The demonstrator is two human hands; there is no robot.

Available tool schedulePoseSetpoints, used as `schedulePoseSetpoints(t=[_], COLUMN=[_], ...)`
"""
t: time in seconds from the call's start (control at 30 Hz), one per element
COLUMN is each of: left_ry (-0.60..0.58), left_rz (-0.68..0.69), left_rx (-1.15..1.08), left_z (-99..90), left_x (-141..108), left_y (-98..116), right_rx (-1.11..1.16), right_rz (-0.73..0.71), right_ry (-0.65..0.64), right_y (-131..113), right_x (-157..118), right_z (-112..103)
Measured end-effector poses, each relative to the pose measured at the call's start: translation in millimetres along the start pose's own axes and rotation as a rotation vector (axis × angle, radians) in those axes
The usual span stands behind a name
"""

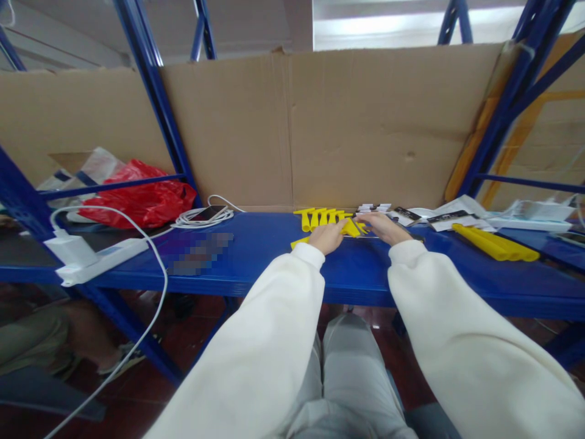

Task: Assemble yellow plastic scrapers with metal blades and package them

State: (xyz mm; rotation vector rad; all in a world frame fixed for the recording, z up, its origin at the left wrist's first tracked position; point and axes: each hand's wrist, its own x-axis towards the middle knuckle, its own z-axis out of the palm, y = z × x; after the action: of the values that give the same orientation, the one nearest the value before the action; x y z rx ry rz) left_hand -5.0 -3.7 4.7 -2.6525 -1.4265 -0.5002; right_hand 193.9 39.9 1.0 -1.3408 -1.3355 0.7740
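My left hand (328, 238) is closed around a yellow plastic tool with a tube-like handle. One end of this yellow tool (299, 244) sticks out to the left of the hand, and its wider head shows on the right. Across from it, my right hand (382, 225) has its fingers bent at the wide head, where a thin dark edge shows; the fingertips are too small to make out clearly. Just behind my left hand lies a row of several similar yellow tools (317, 218). Small black-and-white pieces (375, 208) lie behind my right hand.
The blue shelf table (265, 262) has a cardboard wall (356, 128) behind it. More yellow tools (496, 244) and printed packets (457, 218) lie at right. To the left are a coiled white cable (201, 218), a red plastic bag (141, 195) and a power strip (105, 259). A seated person's leg shows below left.
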Motion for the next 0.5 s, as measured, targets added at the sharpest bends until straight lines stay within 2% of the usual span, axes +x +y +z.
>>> schedulePoseSetpoints(t=[0.17,0.23,0.37,0.43,0.5], left_ry=[0.080,0.180,0.488,0.626,0.661], left_rz=[-0.027,-0.043,-0.097,-0.201,-0.349], left_rx=[-0.078,-0.201,-0.676,-0.962,-1.238], left_z=[-0.5,-1.4,-8.2,-13.9,-20.2], left_x=[1,2,10,13,14], left_y=[-2,-4,-7,-7,-7], right_rx=[-0.153,-0.448,-0.839,-0.969,-1.064], right_rz=[0.030,0.028,0.031,0.045,0.058], right_ry=[0.433,0.522,0.376,0.321,0.281], right_y=[10,19,36,42,45], right_x=[13,17,25,30,34], right_z=[-40,-59,-77,-77,-75])
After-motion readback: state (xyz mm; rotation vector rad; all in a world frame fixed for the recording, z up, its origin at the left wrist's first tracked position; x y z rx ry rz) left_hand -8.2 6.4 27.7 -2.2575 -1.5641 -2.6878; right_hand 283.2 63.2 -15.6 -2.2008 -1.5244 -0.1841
